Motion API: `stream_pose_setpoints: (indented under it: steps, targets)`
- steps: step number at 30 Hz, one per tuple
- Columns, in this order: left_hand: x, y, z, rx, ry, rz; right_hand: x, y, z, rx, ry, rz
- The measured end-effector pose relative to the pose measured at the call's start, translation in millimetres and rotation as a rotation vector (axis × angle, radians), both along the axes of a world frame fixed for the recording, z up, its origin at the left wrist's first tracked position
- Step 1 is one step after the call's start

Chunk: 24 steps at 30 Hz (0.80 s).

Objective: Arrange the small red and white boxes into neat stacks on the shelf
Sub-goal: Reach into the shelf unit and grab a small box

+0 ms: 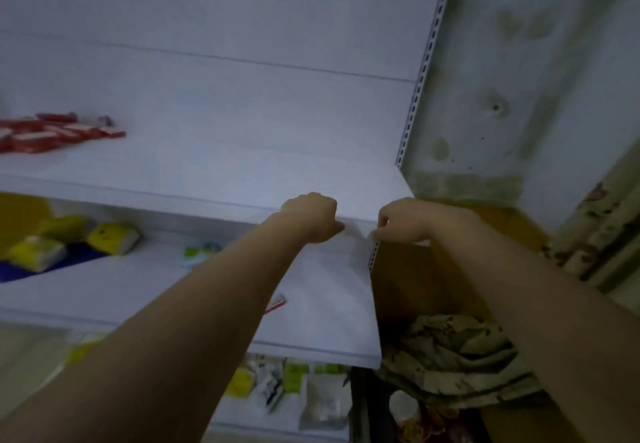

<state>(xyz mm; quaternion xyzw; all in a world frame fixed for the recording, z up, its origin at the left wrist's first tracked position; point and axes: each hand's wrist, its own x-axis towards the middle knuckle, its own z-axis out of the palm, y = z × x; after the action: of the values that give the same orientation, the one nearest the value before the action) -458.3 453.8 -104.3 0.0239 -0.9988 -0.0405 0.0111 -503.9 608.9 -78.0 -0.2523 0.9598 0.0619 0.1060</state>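
Small red and white cardboard boxes [52,132] lie in a loose heap at the far left end of the white metal shelf [214,165]. The left hand [311,217] and the right hand [403,220] are at its front edge by the right corner, fingers curled (too blurred to tell whether they grip anything).

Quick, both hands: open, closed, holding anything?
Left hand: fingers curled at the shelf edge; grip contents hidden.
Right hand: curled too; cannot tell if it holds anything.
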Motion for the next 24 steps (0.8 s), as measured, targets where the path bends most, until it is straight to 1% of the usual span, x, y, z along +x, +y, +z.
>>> stream_pose_setpoints:
  steps: [7,11,14,18,24]
  targets:
    - [13,-62,-78,-0.015,-0.167,0.145,-16,-64,-93,0.043,-0.186,0.143]
    - [7,-92,-116,-0.017,-0.23,0.192,-30,-91,-136,0.008,-0.255,0.165]
    - [-5,-111,-146,0.003,-0.252,0.221,-47,-109,-171,-0.014,-0.277,0.183]
    - [-14,-130,-191,0.045,-0.314,0.249,-62,-131,-220,0.03,-0.307,0.219]
    - [-30,-152,-254,0.086,-0.363,0.301,-98,-163,-287,0.018,-0.278,0.281]
